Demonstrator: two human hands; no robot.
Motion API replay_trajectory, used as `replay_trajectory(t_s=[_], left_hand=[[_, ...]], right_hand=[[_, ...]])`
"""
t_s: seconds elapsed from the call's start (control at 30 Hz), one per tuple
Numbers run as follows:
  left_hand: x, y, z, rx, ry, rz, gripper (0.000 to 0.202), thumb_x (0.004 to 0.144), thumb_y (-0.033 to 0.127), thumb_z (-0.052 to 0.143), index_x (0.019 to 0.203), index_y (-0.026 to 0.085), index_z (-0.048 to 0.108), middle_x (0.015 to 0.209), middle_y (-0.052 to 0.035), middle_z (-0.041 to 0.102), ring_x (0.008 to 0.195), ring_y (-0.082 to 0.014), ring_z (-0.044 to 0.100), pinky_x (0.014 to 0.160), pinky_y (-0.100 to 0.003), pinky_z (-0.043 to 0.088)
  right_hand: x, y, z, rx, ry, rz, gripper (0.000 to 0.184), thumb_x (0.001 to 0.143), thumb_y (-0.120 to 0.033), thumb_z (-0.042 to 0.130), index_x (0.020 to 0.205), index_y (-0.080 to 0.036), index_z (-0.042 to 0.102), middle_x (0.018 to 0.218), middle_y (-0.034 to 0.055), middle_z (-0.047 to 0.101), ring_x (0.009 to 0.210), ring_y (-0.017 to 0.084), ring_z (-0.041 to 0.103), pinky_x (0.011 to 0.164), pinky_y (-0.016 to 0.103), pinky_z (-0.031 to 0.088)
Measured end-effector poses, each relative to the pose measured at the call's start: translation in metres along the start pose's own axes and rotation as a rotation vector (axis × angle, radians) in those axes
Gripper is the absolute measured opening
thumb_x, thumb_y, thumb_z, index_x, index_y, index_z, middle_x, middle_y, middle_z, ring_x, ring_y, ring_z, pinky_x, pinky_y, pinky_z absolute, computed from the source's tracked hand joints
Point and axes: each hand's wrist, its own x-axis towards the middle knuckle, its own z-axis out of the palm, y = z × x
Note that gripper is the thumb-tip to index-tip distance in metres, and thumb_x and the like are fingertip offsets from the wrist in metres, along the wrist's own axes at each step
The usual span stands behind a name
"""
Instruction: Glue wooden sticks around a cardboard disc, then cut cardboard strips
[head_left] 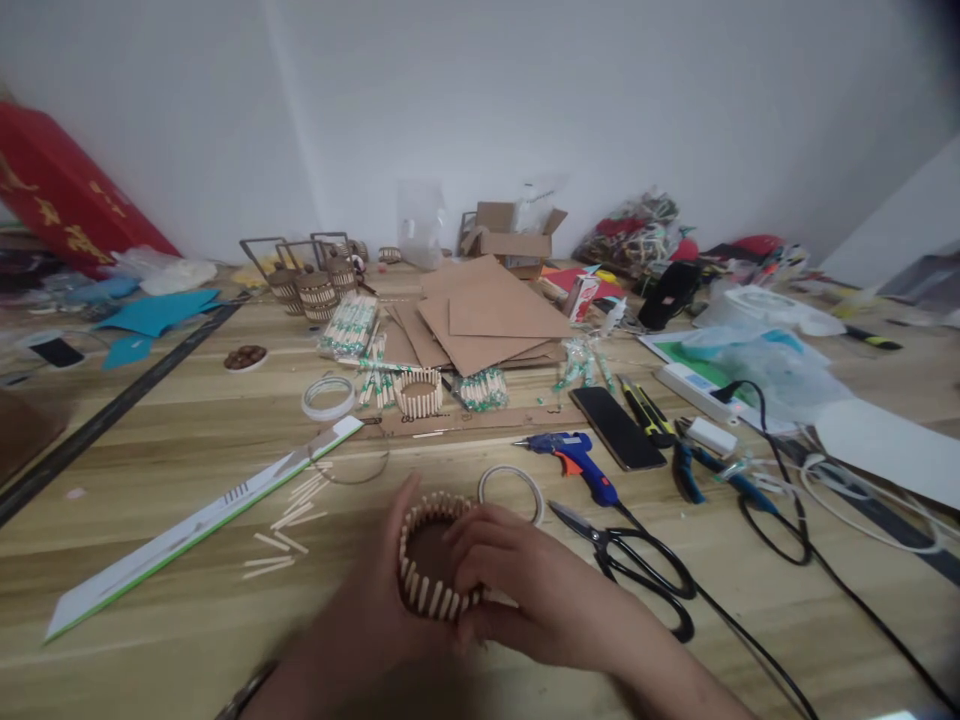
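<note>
Stick ring (pixel 427 590): a short round hoop of pale wooden sticks set upright side by side, with a brown inner face. It sits at lower centre of the frame, on or just above the tabletop (pixel 187 440); contact underneath cannot be told.

Left hand (pixel 367 620): cupped against the ring's left outer wall, thumb raised along the sticks, gripping it.

Right hand (pixel 517 590): fingers curled over the right rim and closed on it. The ring lies between both hands.

Tabletop: pale wood-grain planks.

Nearby:
- A thin white tape roll (pixel 510 468) lies flat just behind the right hand.
- Black-handled scissors (pixel 622 555) lie to its right.
- A blue and orange glue gun (pixel 574 455) lies beyond them.
- Loose sticks (pixel 289 520) are scattered to the left, beside a long flat white-and-green strip (pixel 202 520).
- A second stick ring (pixel 418 392) stands at mid-frame, before flat brown cardboard sheets (pixel 487 315).
</note>
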Motion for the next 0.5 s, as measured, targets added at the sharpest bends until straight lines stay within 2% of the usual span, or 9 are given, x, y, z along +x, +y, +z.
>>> replay_trajectory(t_s=[0.1, 0.23, 0.3, 0.4, 0.5], left_hand=[[0.003, -0.002, -0.002, 0.102, 0.034, 0.006, 0.138, 0.058, 0.04, 0.092, 0.159, 0.022, 0.001, 0.147, -0.0197, 0.051, 0.134, -0.0371, 0.053, 0.113, -0.051, 0.042], [0.007, -0.01, -0.007, 0.294, 0.249, 0.051, 0.113, 0.068, 0.045, 0.082, 0.157, 0.025, 0.017, 0.156, -0.0167, 0.042, 0.144, -0.0383, 0.04, 0.118, -0.055, 0.033], [0.007, -0.014, -0.012, 0.356, 0.307, 0.061, 0.1, 0.076, 0.051, 0.074, 0.156, 0.025, 0.019, 0.156, -0.0157, 0.041, 0.145, -0.0373, 0.038, 0.118, -0.056, 0.032], [0.006, -0.02, -0.019, 0.444, 0.271, 0.041, 0.087, 0.085, 0.053, 0.065, 0.155, 0.021, 0.023, 0.156, -0.0179, 0.041, 0.144, -0.0365, 0.04, 0.117, -0.058, 0.034], [0.005, -0.028, -0.024, 0.579, 0.226, 0.105, 0.069, 0.091, 0.048, 0.06, 0.15, 0.021, 0.037, 0.155, -0.0164, 0.044, 0.142, -0.0363, 0.043, 0.115, -0.058, 0.037]], right_hand=[[0.001, 0.003, -0.003, -0.207, -0.084, 0.033, 0.011, 0.093, -0.025, 0.065, 0.085, -0.017, 0.062, 0.092, 0.0069, 0.068, 0.095, 0.021, 0.061, 0.085, 0.032, 0.047], [0.012, 0.017, -0.012, -0.479, -0.116, 0.099, 0.012, 0.095, -0.027, 0.062, 0.088, -0.017, 0.065, 0.089, 0.0074, 0.069, 0.088, 0.022, 0.061, 0.08, 0.033, 0.046], [0.021, 0.029, -0.019, -0.546, -0.095, 0.134, 0.009, 0.095, -0.025, 0.062, 0.092, -0.018, 0.066, 0.089, 0.0074, 0.069, 0.088, 0.022, 0.061, 0.08, 0.033, 0.046], [0.036, 0.051, -0.027, -0.647, -0.054, 0.178, 0.009, 0.095, -0.024, 0.061, 0.096, -0.017, 0.067, 0.093, 0.009, 0.07, 0.094, 0.023, 0.061, 0.083, 0.034, 0.046], [0.049, 0.076, -0.026, -0.743, -0.066, 0.222, 0.015, 0.098, -0.027, 0.059, 0.096, -0.015, 0.067, 0.096, 0.0109, 0.07, 0.099, 0.024, 0.06, 0.086, 0.035, 0.046]])
